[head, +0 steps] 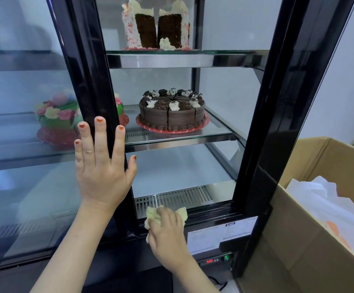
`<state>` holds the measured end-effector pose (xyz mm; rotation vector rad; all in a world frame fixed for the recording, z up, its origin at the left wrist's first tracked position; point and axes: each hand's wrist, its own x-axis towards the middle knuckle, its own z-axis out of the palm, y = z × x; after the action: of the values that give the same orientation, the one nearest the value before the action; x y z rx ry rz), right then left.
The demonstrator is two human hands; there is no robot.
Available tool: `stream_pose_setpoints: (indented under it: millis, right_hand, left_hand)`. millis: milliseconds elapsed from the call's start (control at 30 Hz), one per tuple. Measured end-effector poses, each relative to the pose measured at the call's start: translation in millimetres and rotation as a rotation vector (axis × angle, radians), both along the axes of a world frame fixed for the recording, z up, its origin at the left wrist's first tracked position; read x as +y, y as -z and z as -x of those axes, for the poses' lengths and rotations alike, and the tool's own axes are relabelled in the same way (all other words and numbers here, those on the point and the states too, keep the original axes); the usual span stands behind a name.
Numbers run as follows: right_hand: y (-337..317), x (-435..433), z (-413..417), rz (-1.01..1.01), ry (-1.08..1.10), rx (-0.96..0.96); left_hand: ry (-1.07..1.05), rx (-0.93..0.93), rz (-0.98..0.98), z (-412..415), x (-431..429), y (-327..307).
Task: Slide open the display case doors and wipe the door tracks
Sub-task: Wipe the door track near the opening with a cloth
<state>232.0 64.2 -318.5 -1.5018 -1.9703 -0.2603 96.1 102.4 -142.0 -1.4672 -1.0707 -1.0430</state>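
wiping the bottom door track (pixel 212 211) of the open display case (pixel 277 102): right hand (pixel 167 231) grips a yellow cloth (pixel 153 215) on the track; left hand (pixel 102 166), fingers straight, presses flat on the glass door (pixel 24 187) at left. cardboard box (pixel 298 240) and white wall (pixel 340 81) at right.

The cloth (pixel 154 215) in your right hand (pixel 167 235): soft, nubbly, matt fabric. The door track (pixel 212 210) under it: black, ribbed, slight sheen. Behind the track, vent grille (pixel 176 197): brushed metal, slotted. Left of the track, door frame (pixel 96 70): glossy black; its glass (pixel 24 123) fogged. Right of the track, cardboard box (pixel 298 240): matt brown.
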Motion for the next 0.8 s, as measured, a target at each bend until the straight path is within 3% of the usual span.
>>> stream_pose_setpoints:
  millis: [400,800]
  right_hand:
    - [-9.9,9.5,-153.4,0.034,0.238,0.034]
    - [-10.3,15.1,-139.1,-0.055,0.395,-0.038]
  left_hand:
    - [0.001,0.010,-0.002,1.3,0.1,0.0]
    - [-0.004,0.005,0.011,0.0,-2.1,-1.4]
